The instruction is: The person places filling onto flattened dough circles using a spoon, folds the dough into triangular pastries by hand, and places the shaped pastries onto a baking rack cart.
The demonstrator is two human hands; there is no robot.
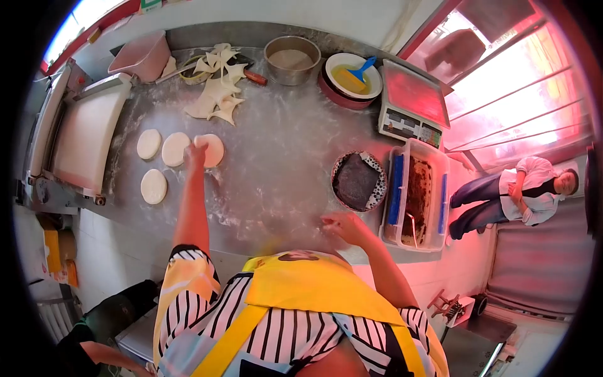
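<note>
My left hand [195, 153] touches the dough between two flat round pieces, at the left edge of the rightmost disc [212, 151]; its fingers are bent together, and their exact grip is too small to make out. Beside it lies the middle disc [176, 149]. Two more discs rest to the left, one upper [149, 144] and one lower [154, 186]. Over the table's front right part, my right hand [342, 225] is held with fingers apart and nothing in them, just below a patterned bowl [358, 181] of dark filling.
Dough scraps [217, 97], a metal pot [292, 60], a bowl with a blue brush [353, 75] and a scale [411, 103] line the back. A dough sheeter [88, 135] stands left, a plastic tub [416, 195] right. One person [527, 188] stands at right, another [116, 314] lower left.
</note>
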